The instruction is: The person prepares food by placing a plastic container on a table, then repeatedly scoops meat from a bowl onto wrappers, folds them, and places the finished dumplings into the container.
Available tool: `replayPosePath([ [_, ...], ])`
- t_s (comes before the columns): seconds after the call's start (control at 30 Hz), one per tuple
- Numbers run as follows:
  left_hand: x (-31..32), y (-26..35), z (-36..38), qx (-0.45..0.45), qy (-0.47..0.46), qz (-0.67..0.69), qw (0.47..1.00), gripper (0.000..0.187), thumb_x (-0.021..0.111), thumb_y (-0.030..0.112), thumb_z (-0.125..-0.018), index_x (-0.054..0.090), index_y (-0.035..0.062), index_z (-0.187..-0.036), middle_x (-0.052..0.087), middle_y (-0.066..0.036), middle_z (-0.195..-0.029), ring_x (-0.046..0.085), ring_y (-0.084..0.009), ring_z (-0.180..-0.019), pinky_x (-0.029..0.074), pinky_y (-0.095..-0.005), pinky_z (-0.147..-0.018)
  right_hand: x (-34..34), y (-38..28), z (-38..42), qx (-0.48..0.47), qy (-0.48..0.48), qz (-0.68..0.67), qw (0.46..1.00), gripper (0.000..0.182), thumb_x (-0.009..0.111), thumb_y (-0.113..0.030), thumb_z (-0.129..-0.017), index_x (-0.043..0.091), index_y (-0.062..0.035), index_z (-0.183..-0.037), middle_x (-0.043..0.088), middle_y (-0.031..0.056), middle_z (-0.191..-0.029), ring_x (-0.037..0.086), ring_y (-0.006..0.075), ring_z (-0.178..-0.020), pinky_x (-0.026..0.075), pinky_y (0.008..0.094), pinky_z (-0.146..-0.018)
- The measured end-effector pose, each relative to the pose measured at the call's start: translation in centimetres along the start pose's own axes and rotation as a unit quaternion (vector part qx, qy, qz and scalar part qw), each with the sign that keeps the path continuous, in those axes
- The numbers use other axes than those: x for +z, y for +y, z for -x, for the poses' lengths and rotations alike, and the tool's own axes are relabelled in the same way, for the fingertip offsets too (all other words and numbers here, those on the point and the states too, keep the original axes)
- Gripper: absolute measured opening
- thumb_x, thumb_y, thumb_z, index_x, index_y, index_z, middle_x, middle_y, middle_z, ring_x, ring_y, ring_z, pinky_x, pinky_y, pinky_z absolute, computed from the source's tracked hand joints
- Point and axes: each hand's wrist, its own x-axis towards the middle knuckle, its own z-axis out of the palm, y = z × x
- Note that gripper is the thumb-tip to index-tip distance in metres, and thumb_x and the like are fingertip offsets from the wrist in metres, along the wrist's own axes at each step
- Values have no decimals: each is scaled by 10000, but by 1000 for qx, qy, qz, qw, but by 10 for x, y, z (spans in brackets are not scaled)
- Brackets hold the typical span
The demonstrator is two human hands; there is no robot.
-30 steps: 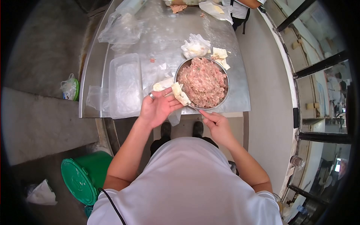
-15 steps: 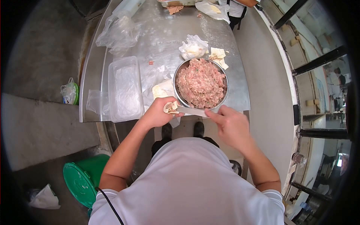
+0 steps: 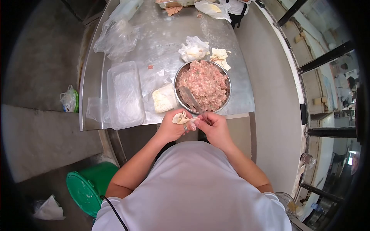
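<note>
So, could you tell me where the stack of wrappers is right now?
In the head view, the stack of wrappers lies on the steel table, just left of the bowl of minced meat and right of the plastic container.

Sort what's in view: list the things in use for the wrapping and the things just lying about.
In use: left hand, right hand, folded wrapper, spatula, bowl of minced filling, wrapper stack.

Lying about: plastic tray, crumpled bags, green bin.

1. The person wears a plain white short-sleeved shirt (image 3: pixel 192 188).
2. A ring (image 3: pixel 185 127) sits on a finger of the left hand (image 3: pixel 172 126).
3. A thin black cable (image 3: pixel 115 211) runs over the left shoulder.
4. The forearms are bare.
</note>
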Motion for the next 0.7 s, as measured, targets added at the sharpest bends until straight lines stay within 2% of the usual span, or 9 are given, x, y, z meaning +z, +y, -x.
replayPosePath([
  [0.17,-12,-2,4,18,-27,-144,989,302,835,301,-904,681,46,-954,660,21,-808,591,-65,-726,496,-257,-622,3,-24,-10,-16,-48,158,986,133,741,-103,-948,748,28,-964,698,35,-770,564,69,-705,465,265,-634],
  [0.27,-19,7,10,-13,-15,-197,980,269,812,291,-928,694,50,-941,656,24,-851,582,-74,-767,490,-268,-655,8,-30,-15,-5,-85,203,976,139,717,-89,-959,758,28,-1023,700,46,-775,565,70,-703,463,264,-627],
  [0.37,-22,-3,13,34,25,-131,990,249,783,287,-953,674,62,-962,616,29,-856,545,-65,-745,462,-266,-615,14,-22,-20,-5,-81,149,986,150,705,-73,-962,760,31,-1054,701,32,-776,563,70,-695,461,262,-624],
  [0.47,-25,0,15,-32,65,-17,997,228,752,264,-976,625,78,-945,557,27,-832,494,-71,-706,435,-278,-589,19,-25,-24,-9,-32,77,997,148,701,-63,-962,756,43,-1050,695,9,-783,561,58,-699,461,251,-630],
  [0.57,-39,-14,18,-2,94,69,993,234,717,266,-997,574,99,-917,521,23,-810,467,-85,-679,423,-291,-572,12,-30,-28,-6,-35,99,994,162,712,-73,-970,754,32,-1085,735,13,-891,617,60,-801,492,237,-720],
  [0.67,-52,-18,20,-29,135,210,968,277,694,305,-1010,555,97,-890,539,4,-832,495,-111,-671,449,-300,-582,9,-26,-28,-12,-33,113,993,156,713,-78,-957,749,53,-1036,689,-11,-809,570,38,-737,465,231,-651],
  [0.7,-54,-13,21,-22,147,224,963,295,657,330,-1035,612,67,-910,585,-16,-784,540,-118,-645,469,-301,-584,9,-26,-27,-7,-32,111,993,158,713,-80,-958,747,55,-1034,691,-9,-811,570,39,-738,465,232,-651],
])
